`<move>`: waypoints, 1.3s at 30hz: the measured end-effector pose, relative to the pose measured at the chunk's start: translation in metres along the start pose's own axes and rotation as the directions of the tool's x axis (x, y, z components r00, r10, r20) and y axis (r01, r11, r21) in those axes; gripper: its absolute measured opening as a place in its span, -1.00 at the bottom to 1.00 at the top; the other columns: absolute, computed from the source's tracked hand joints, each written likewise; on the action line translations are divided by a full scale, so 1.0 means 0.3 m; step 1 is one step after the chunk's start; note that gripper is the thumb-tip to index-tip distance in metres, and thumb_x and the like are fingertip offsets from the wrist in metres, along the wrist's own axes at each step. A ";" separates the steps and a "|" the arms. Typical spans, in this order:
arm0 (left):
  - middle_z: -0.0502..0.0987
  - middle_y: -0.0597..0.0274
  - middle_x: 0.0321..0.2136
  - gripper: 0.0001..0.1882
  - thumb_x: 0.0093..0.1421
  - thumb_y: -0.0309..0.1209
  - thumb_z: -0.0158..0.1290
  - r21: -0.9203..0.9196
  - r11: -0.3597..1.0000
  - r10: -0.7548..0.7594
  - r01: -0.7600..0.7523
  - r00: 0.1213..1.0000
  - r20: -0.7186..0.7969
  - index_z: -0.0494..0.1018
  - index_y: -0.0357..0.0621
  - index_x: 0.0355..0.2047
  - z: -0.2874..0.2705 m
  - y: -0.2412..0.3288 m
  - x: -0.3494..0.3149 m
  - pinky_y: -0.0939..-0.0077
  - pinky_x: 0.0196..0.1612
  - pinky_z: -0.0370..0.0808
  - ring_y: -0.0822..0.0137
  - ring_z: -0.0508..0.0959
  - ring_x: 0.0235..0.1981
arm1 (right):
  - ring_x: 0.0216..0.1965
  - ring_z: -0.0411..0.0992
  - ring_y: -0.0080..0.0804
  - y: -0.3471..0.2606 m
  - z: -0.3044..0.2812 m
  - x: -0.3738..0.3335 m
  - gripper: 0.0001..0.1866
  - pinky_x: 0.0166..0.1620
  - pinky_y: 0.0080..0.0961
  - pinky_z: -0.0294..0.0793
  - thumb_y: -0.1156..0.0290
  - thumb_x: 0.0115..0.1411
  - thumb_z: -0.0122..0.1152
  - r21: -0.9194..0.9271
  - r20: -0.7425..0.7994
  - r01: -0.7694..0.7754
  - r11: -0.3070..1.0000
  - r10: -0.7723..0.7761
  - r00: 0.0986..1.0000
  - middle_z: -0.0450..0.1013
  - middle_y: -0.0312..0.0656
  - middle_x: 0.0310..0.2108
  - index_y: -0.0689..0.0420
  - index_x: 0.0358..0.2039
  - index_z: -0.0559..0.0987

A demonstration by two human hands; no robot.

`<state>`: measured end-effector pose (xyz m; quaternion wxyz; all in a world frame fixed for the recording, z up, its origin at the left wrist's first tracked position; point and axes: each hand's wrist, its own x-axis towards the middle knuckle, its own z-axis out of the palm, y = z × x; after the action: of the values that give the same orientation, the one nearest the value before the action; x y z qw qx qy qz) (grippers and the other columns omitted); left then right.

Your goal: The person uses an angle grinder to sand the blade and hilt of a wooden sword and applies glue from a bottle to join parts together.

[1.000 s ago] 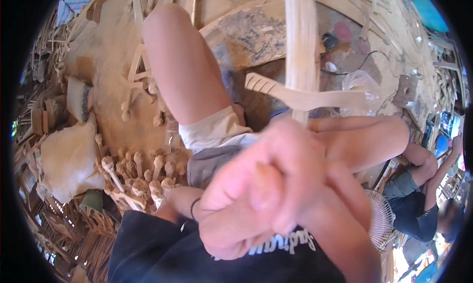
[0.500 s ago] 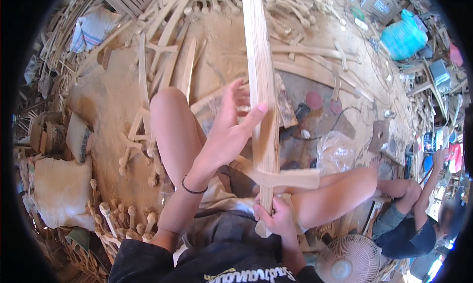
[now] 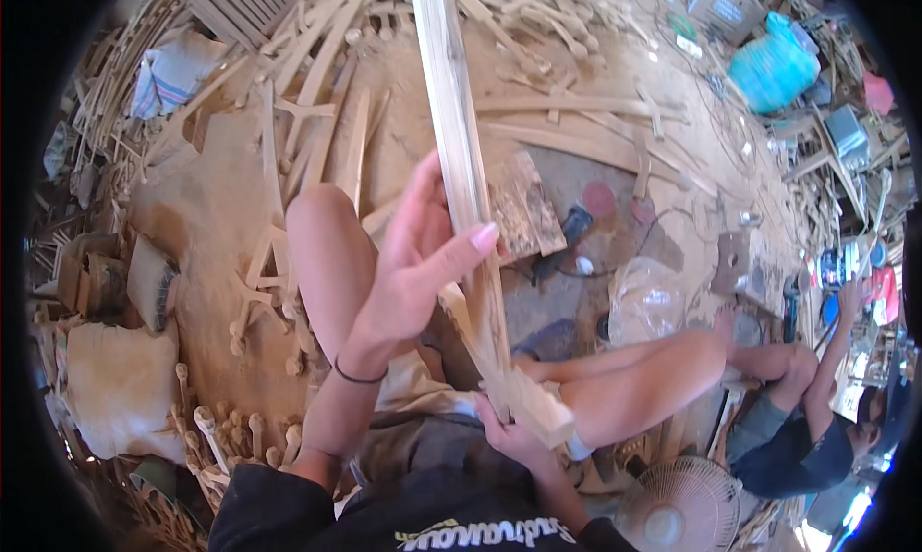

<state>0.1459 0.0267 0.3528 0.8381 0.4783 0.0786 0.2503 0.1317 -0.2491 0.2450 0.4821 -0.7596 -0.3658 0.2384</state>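
A long pale wooden sword [image 3: 458,129] with a crossguard slants up across my lap, its far end running out of the top of the picture. Around the middle of the blade is my left hand [image 3: 403,283], the fingers behind the wood and the thumb over its front edge. Just below the crossguard [image 3: 538,408], my right hand [image 3: 514,440] is closed on the grip. The crossguard partly hides that grip and the right fingers.
A wooden block [image 3: 523,206] lies beyond my knees. Clear plastic [image 3: 645,302] and a fan [image 3: 682,504] are at the right, near a seated person [image 3: 797,451]. Carved wooden pieces [image 3: 230,437] stand at the lower left; more wooden lengths [image 3: 595,103] lie farther off.
The sword's blade has swung left and its crossguard has turned and dropped toward my right hand. My left hand has moved left and lower with the blade, its fingers now behind it.
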 end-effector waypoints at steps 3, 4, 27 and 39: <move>0.34 0.07 0.28 -0.09 0.37 -0.57 0.21 0.047 0.999 0.016 -0.018 0.999 0.036 -0.07 -0.32 0.57 -0.022 -0.018 0.014 0.37 0.17 0.52 0.31 0.50 0.15 | -0.35 0.64 -0.39 -0.011 -0.002 0.016 -0.76 -0.17 -0.38 0.62 0.50 0.27 0.44 0.030 0.032 0.060 0.998 -0.061 0.998 0.63 -0.17 -0.33 0.23 -0.07 0.68; 0.29 0.05 0.35 -0.01 0.32 -0.56 0.27 0.098 0.995 -0.006 0.001 0.999 0.048 -0.12 -0.31 0.59 -0.024 -0.025 0.011 0.34 0.22 0.49 0.26 0.45 0.24 | -0.38 0.63 -0.44 -0.012 -0.009 0.019 -0.76 -0.20 -0.42 0.62 0.52 0.28 0.43 0.050 0.045 0.074 0.996 -0.076 0.996 0.62 -0.18 -0.34 0.25 -0.05 0.67; 0.35 -0.12 0.36 -0.10 0.33 -0.50 0.30 0.402 0.915 0.058 -0.012 0.993 -0.104 0.03 -0.40 0.53 0.003 -0.219 -0.030 0.34 0.19 0.57 0.23 0.51 0.26 | -0.45 0.63 -0.60 -0.016 0.017 0.025 -0.84 -0.37 -0.62 0.61 0.58 0.36 0.36 0.434 0.111 -0.198 0.879 0.166 0.980 0.64 -0.26 -0.43 0.31 -0.08 0.62; 0.59 0.14 -0.02 -0.50 0.31 -0.23 0.36 0.362 0.819 -0.439 0.446 0.892 -0.106 0.47 -0.22 0.12 0.025 -0.404 -0.496 0.43 0.11 0.51 0.37 0.55 0.05 | -0.39 0.64 0.11 0.029 0.047 0.101 -0.74 -0.34 -0.13 0.62 0.43 0.18 0.43 0.146 -0.048 -0.005 0.989 0.012 0.999 0.60 0.11 -0.40 0.27 -0.20 0.56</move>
<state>0.0620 -0.1031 0.2388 0.7647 0.5966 0.2412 0.0332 0.1432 -0.2195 0.2309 0.5442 -0.7294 -0.3322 0.2478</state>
